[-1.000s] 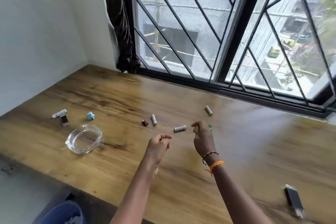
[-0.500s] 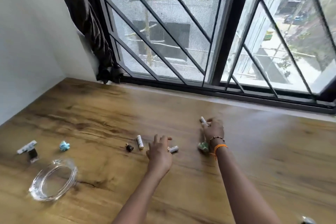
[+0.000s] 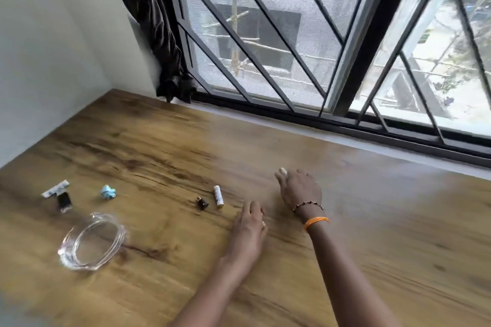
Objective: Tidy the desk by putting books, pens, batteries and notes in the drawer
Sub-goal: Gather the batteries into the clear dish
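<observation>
A pale battery [image 3: 283, 170] is pinched at the fingertips of the right hand [image 3: 300, 189], the left hand [image 3: 249, 225] is rested palm-down with its grip hidden, and another battery [image 3: 218, 196] is left on the desk [image 3: 159, 146] near a glass dish [image 3: 91, 241].

White battery [image 3: 218, 196], wood-grain desk [image 3: 372, 233] (brown), blue crumpled note [image 3: 108, 191].

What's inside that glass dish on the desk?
Nothing shows inside the glass dish; only the wooden desk is seen through its clear bottom. The picture is blurred, so something tiny could be missed.
</observation>
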